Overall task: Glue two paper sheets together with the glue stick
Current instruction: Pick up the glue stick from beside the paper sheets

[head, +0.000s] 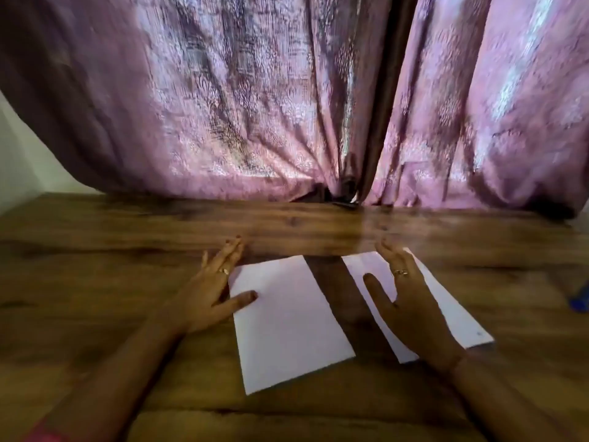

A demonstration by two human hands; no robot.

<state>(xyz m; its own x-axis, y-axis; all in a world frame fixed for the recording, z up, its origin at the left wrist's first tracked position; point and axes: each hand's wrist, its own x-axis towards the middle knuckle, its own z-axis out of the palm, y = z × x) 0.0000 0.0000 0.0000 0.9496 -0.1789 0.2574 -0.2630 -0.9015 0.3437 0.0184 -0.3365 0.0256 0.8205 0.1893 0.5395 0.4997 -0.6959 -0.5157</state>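
Two white paper sheets lie flat side by side on the wooden table, a strip of bare wood between them. The left sheet has my left hand at its left edge, thumb resting on the paper, fingers stretched out beside it. My right hand lies flat over the middle of the right sheet, fingers spread. Neither hand holds anything. A blue object, possibly the glue stick, shows at the right edge of the view, mostly cut off.
The wooden table runs across the whole view. A pink patterned curtain hangs just behind its far edge. A white wall shows at the far left.
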